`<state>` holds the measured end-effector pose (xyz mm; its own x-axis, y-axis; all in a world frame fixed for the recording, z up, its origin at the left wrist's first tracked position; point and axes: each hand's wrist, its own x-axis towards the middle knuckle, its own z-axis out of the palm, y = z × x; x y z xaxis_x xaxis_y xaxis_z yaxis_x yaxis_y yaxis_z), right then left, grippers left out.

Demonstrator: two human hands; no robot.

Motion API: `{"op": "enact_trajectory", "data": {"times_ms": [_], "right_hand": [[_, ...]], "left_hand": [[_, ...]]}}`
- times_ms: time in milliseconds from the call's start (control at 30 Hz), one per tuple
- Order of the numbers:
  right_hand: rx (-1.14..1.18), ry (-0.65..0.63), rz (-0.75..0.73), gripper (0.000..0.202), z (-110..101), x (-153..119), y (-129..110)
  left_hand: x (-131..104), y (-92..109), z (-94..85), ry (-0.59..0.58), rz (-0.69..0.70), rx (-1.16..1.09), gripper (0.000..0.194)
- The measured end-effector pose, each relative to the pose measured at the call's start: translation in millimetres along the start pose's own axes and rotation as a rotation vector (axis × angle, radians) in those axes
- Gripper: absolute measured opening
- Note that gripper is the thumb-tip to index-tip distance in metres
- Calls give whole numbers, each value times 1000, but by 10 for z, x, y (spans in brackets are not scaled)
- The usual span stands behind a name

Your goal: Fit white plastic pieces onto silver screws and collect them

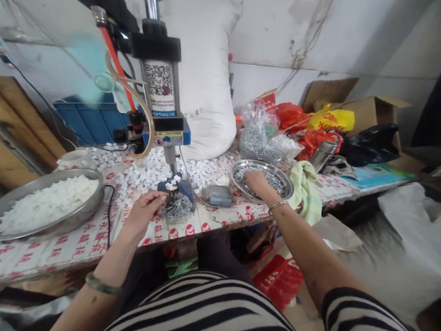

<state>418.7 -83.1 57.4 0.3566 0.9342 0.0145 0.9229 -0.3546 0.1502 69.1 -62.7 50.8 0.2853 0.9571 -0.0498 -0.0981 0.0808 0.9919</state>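
Note:
My left hand point(147, 209) is pinched closed beside the foot of a pneumatic press point(159, 90), left of a small clear container of metal pins point(178, 206); what its fingertips hold, if anything, is too small to name. A white piece point(173, 183) sits at the press's lower end. My right hand point(256, 182) reaches into a round steel dish point(290, 190) of small metal pins point(276, 182), its fingertips hidden among them. White plastic pieces point(146, 172) lie in a heap around the press base.
At the left stands a large metal basin point(96, 196) of white pieces. A grey device point(219, 196) lies between press and dish. A green cloth point(305, 191) touches the dish's right side. Behind are a white sack point(208, 82), plastic bags point(259, 138), a metal flask point(323, 155) and a blue crate point(89, 123).

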Motion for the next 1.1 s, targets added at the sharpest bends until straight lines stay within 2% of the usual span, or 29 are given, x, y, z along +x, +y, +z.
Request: {"op": "enact_trajectory", "data": {"times_ms": [167, 267, 333, 400, 500, 600, 667, 800, 967, 1100], "right_hand": [[41, 65, 61, 32, -72, -12, 79], [128, 175, 84, 33, -177, -30, -86], [416, 320, -16, 30, -256, -116, -404], [858, 438, -205, 27, -317, -284, -837], [1207, 339, -392, 25, -330, -581, -1456], [1326, 262, -428, 21, -252, -750, -1786], [1346, 252, -422, 21, -190, -778, -1851], [1468, 297, -299, 23, -144, -757, -1868], [1533, 352, -246, 26, -128, -770, -1914], [1514, 364, -221, 26, -72, -770, -1908]], "left_hand": [[0, -21, -22, -11, -29, -125, 34], [-6, -53, 30, -49, -80, -188, 36], [-11, -67, 100, -93, -121, -207, 35], [-14, -71, 167, -116, -144, -210, 35], [-16, -79, 209, -121, -122, -208, 34], [-15, -116, 186, -104, -66, -130, 29], [-12, -147, 165, -74, -1, -14, 25], [2, -167, 179, -20, 172, 180, 20], [-11, -169, 253, -11, 143, 61, 22], [-6, -200, 255, -10, 196, 169, 21]]}}
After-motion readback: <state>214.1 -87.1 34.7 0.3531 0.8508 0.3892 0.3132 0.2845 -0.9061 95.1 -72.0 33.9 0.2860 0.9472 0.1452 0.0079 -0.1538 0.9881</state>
